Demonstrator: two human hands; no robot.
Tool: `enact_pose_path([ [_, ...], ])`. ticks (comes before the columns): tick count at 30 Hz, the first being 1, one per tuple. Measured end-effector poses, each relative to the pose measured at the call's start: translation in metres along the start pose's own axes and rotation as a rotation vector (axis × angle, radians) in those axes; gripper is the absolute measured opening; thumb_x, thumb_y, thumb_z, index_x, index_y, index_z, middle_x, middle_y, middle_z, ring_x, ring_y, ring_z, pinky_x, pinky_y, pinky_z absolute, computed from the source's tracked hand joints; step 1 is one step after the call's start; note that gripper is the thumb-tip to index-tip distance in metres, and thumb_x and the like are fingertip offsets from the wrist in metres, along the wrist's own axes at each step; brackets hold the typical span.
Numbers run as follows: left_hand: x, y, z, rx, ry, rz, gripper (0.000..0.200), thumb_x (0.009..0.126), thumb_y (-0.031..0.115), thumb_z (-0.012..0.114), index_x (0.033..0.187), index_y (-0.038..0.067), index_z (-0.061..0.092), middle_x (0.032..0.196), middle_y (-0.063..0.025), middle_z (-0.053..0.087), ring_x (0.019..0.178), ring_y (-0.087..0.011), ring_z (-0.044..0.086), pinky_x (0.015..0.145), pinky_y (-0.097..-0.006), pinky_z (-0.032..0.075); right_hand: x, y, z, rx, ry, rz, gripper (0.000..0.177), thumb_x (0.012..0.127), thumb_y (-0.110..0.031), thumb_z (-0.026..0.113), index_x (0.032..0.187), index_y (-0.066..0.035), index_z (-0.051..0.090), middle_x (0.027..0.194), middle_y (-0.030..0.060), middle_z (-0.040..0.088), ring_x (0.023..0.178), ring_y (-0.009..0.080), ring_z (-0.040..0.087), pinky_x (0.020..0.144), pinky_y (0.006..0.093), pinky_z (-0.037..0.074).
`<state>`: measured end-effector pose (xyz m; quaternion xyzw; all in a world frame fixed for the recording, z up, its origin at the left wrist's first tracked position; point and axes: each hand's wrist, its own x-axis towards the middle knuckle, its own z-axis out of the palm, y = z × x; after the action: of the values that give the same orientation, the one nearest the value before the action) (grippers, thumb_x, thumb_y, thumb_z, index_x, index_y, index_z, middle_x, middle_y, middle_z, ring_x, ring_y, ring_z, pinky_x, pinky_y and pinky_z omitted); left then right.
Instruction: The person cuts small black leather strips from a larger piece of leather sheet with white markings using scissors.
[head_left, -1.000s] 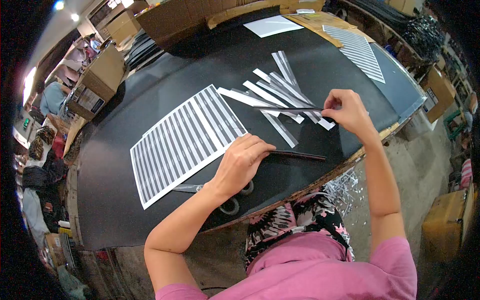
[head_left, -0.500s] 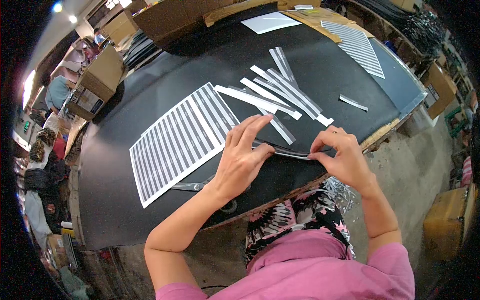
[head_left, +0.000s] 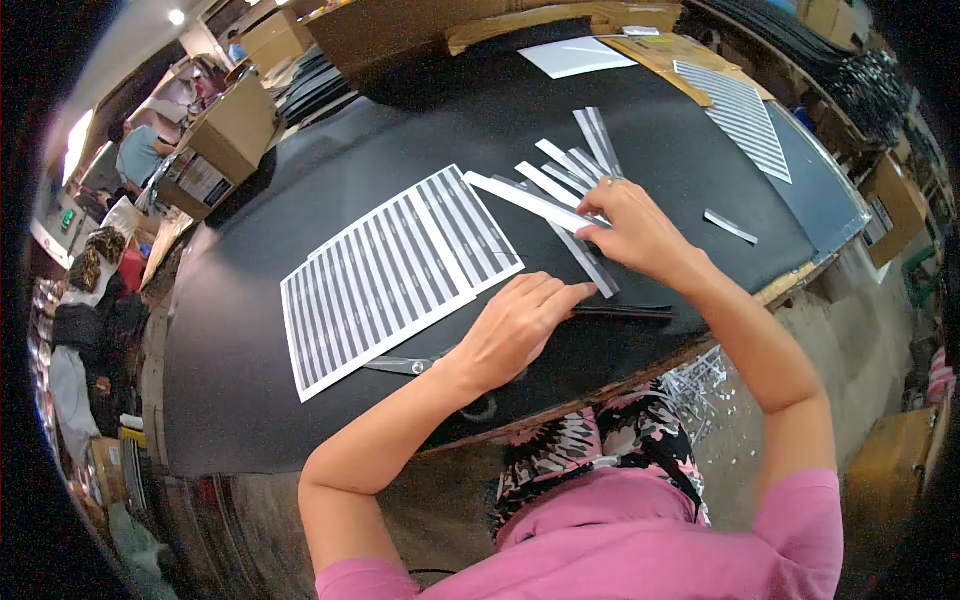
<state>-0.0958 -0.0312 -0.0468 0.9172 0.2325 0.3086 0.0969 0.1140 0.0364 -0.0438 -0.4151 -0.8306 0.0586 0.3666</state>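
Your left hand (head_left: 520,325) lies flat on the black desk (head_left: 300,200), palm down and fingers extended. Its grip is open, and the fingertips press the near end of a thin dark strip (head_left: 630,312) without closing round it. The dark strip runs rightward from those fingertips, with its long axis roughly parallel to the near desk edge and just inside it. Room on that side is narrow, so the free space lies away from you, toward the middle of the desk. Your right hand (head_left: 638,232) is beyond the dark strip and apart from it, reaching over the fan of loose pale strips (head_left: 530,200). Its fingers curl onto those strips, but you cannot tell whether the grip has closed on one. The pale strips lie at mixed angles, most of them running diagonally away to the right. The left hand is the nearer hand to the dark strip. To its left, the large striped sheet (head_left: 400,270) lies tilted, its near corner just beside the left fingers. Scissors (head_left: 395,365) lie partly under the left wrist. A short single strip (head_left: 730,227) lies alone to the right, well apart from both hands.
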Motion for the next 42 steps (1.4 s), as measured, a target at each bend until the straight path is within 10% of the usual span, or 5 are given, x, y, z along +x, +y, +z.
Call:
enact_pose_path([
  [19,-0.009,-0.007,-0.001,-0.083,0.021,0.009,0.031,0.078,-0.002,0.056,0.108,0.001,0.063,0.09,-0.013,0.056,0.085,-0.0301,0.055,0.075,-0.0385,0.046,0.046,-0.01,-0.001,0.109,-0.241,0.376,0.015,0.061,-0.01,0.074,0.068,0.001,0.068,0.071,0.0191,0.066,0.068,0.0293,0.067,0.065,0.037,0.052],
  [31,-0.007,-0.003,-0.002,-0.069,0.006,-0.033,0.026,0.075,-0.003,0.064,0.1,0.003,0.065,0.088,-0.0106,0.058,0.085,-0.0286,0.058,0.074,-0.037,0.048,-0.069,-0.029,-0.068,-0.314,-0.083,-0.281,0.015,0.07,-0.001,0.065,0.082,-0.002,0.056,0.095,0.0106,0.061,0.098,0.0296,0.057,0.085,0.04,0.045],
  [42,0.001,0.003,-0.002,-0.038,0.1,-0.048,0.019,0.075,-0.001,0.066,0.093,0.003,0.065,0.1,-0.0125,0.062,0.099,-0.0302,0.057,0.085,-0.0389,0.047,-0.077,-0.023,-0.069,-0.223,-0.052,-0.274,0.014,0.07,0.0,0.066,0.08,-0.002,0.055,0.101,0.0108,0.061,0.094,0.0306,0.058,0.086,0.0417,0.045],
])
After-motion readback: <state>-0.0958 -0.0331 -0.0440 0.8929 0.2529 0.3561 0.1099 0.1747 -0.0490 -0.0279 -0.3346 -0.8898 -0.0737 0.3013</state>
